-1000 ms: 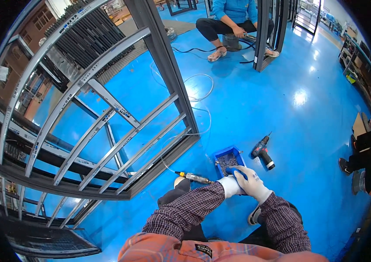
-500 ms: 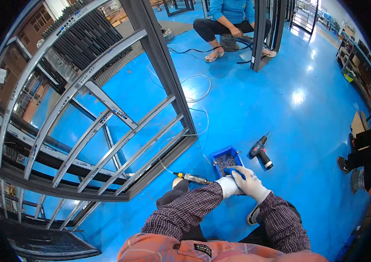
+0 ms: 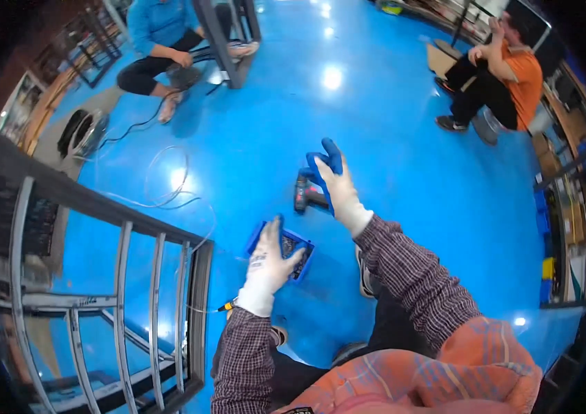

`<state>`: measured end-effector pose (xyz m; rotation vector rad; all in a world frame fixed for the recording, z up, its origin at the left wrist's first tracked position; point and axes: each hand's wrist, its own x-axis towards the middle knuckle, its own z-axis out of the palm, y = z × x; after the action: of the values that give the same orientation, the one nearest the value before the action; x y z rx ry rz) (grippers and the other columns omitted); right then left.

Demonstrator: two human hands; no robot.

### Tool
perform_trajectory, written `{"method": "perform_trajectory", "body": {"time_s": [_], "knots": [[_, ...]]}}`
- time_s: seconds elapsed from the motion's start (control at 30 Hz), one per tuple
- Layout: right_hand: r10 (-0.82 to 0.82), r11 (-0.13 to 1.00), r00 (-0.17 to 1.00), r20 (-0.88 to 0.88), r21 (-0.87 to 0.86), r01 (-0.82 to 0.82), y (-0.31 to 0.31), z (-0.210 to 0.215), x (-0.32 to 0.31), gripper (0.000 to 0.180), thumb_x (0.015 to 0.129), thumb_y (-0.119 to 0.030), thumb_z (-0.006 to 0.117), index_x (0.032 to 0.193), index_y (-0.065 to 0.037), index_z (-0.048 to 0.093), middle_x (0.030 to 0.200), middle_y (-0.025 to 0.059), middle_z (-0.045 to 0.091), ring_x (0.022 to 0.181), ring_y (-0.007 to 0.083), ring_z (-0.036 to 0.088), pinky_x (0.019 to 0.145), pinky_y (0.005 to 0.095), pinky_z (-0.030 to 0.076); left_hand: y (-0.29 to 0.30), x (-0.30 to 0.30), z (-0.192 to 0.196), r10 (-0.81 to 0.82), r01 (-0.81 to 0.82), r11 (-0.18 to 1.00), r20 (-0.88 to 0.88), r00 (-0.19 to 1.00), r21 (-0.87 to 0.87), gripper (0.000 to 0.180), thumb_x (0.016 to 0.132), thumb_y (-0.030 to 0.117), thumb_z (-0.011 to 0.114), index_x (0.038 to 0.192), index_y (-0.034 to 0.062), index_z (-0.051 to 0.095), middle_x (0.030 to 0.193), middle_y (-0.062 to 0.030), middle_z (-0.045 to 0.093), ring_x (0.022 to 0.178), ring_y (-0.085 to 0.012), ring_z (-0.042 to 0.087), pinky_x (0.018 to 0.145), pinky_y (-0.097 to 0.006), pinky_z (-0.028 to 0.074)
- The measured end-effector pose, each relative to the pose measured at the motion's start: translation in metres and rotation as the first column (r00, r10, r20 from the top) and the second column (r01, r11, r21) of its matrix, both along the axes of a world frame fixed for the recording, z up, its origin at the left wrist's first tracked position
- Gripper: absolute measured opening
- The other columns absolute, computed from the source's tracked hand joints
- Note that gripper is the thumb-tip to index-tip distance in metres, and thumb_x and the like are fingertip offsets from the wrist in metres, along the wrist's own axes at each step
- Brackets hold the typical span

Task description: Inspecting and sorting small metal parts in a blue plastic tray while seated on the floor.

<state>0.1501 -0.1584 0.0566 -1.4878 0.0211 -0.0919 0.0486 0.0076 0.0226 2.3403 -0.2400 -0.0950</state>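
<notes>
My left hand (image 3: 265, 262), in a white glove with blue-coated fingers, is over the left side of a blue bin (image 3: 304, 268). Its fingers and thumb are spread, and nothing shows in them. Small metal pieces, perhaps screws, lie in the bin. Farther forward, my right hand (image 3: 338, 186) is raised with fingers apart, gloved alike and holding nothing visible. Just left of it, and partly hidden by it, a black cordless drill (image 3: 302, 194) lies on the floor. By my left wrist the yellow end of an air tool (image 3: 226, 306) shows; my arm covers the rest.
A dark metal frame with grey bars (image 3: 122, 276) stands at the left. A clear hose (image 3: 169, 205) loops across the blue floor. One person in blue (image 3: 158, 31) sits at the far left beside an upright frame; another in orange (image 3: 524, 83) sits at the far right near shelves (image 3: 569, 179).
My hands have come apart. The right has reached forward to the drill, while the left has opened over the bin. My view has swung right, bringing the person in orange fully into sight.
</notes>
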Motion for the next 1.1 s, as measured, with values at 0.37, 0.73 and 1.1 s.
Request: {"method": "perform_trajectory", "body": {"time_s": [0.37, 0.73, 1.1], "knots": [[0.287, 0.834, 0.958, 0.007, 0.49, -0.254, -0.005, 0.014, -0.02, 0.058, 0.095, -0.031, 0.052, 0.144, -0.012, 0.027, 0.132, 0.0146, 0.048, 0.103, 0.0228, 0.059, 0.086, 0.0349, 0.049, -0.003, 0.009, 0.009, 0.143, -0.232, 0.849, -0.217, 0.966, -0.475, 0.059, 0.089, 0.024, 0.061, 0.14, 0.0079, 0.037, 0.134, -0.0184, 0.046, 0.12, -0.0307, 0.049, 0.102, -0.038, 0.04], [0.388, 0.852, 0.915, 0.109, 0.336, -0.401, -0.005, 0.023, -0.026, 0.033, 0.093, -0.012, 0.052, 0.126, -0.007, 0.048, 0.125, 0.014, 0.054, 0.095, 0.0196, 0.063, 0.072, 0.0263, 0.05, -0.005, 0.026, 0.015, 0.003, -0.271, 0.365, -0.29, 0.957, -0.891, 0.044, 0.093, 0.014, 0.054, 0.135, 0.0039, 0.044, 0.127, -0.0156, 0.053, 0.112, -0.0242, 0.056, 0.098, -0.035, 0.045], [0.399, 0.828, 0.915, 0.049, 0.41, -0.383, 0.001, 0.028, -0.034, 0.012, 0.084, 0.006, 0.052, 0.077, -0.002, 0.058, 0.114, 0.0129, 0.059, 0.066, 0.008, 0.048, 0.068, 0.0198, 0.049, -0.001, 0.025, 0.023, 0.102, -0.298, 0.233, -0.282, 0.954, -0.926, 0.041, 0.093, 0.008, 0.052, 0.133, 0.0023, 0.044, 0.125, -0.0152, 0.054, 0.111, -0.0247, 0.056, 0.098, -0.036, 0.046]]}}
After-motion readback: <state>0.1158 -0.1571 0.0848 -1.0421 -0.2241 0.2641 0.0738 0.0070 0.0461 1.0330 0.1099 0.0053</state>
